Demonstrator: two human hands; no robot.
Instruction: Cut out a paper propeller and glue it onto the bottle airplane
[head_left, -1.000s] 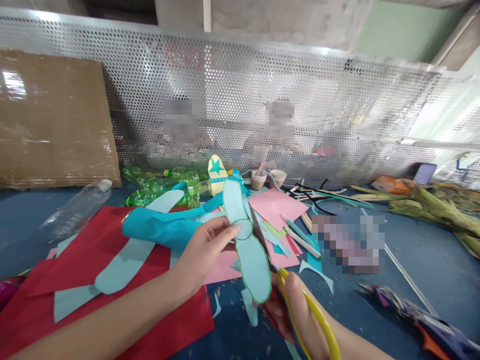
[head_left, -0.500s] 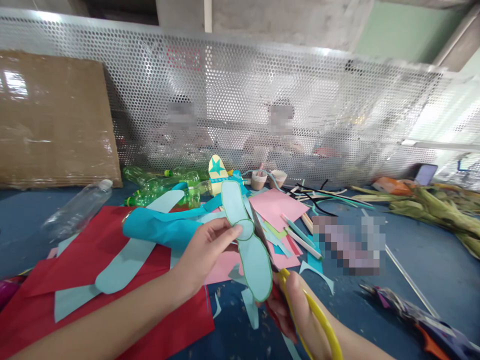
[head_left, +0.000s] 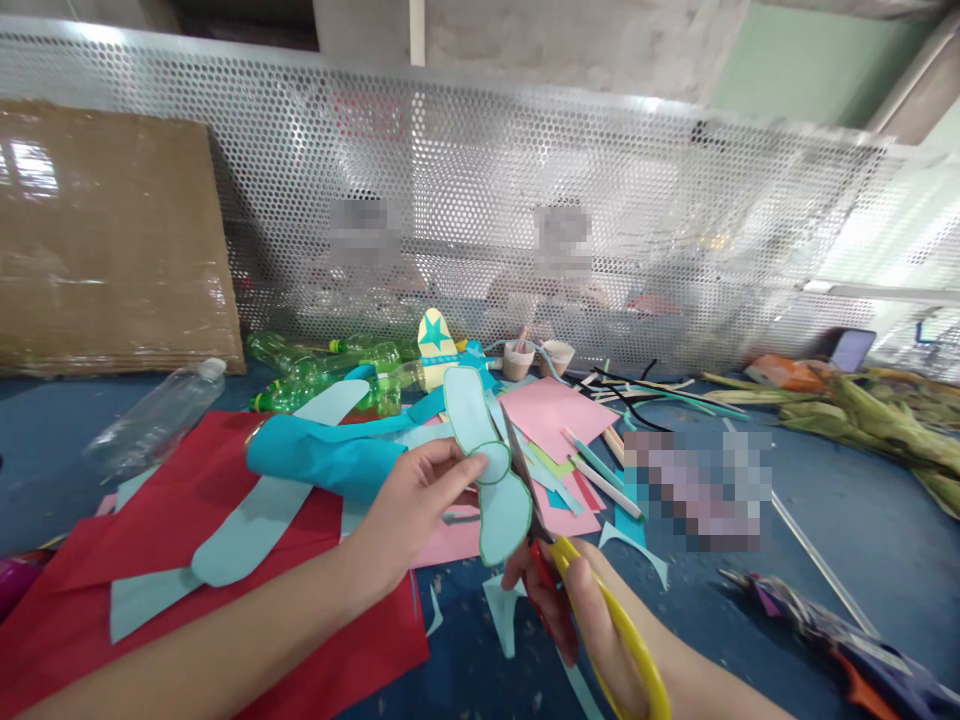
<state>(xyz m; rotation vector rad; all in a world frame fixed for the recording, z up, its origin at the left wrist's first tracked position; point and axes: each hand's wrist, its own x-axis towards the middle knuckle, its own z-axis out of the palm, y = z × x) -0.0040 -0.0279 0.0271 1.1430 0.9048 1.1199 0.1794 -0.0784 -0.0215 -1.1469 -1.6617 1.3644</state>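
Between the thumb and fingers of my left hand [head_left: 409, 510] is a light blue paper propeller [head_left: 504, 518], pinched near its round centre. Dark outlines run along its two blades. My right hand [head_left: 592, 620] grips a pair of scissors [head_left: 630, 640] with yellow and red handles. Their blades point up and away, close along the propeller's right edge; whether they touch it I cannot tell. To the left of my left hand lies a blue paper airplane body [head_left: 322, 455] with a light blue wing [head_left: 251, 530]. Paper scraps [head_left: 504, 610] lie below the propeller.
Red paper sheets [head_left: 360, 650] lie at left, pink paper [head_left: 559, 412] ahead. Plastic bottles [head_left: 161, 415], a yellow and blue paper model [head_left: 433, 350] and paper cups [head_left: 517, 360] stand or lie farther back. Corn husks [head_left: 862, 420] are at right, before a perforated metal panel [head_left: 465, 180].
The propeller's lower blade now looks shorter and bent or tilted. My right hand and the scissors have shifted slightly down and left, with the handles closer together.
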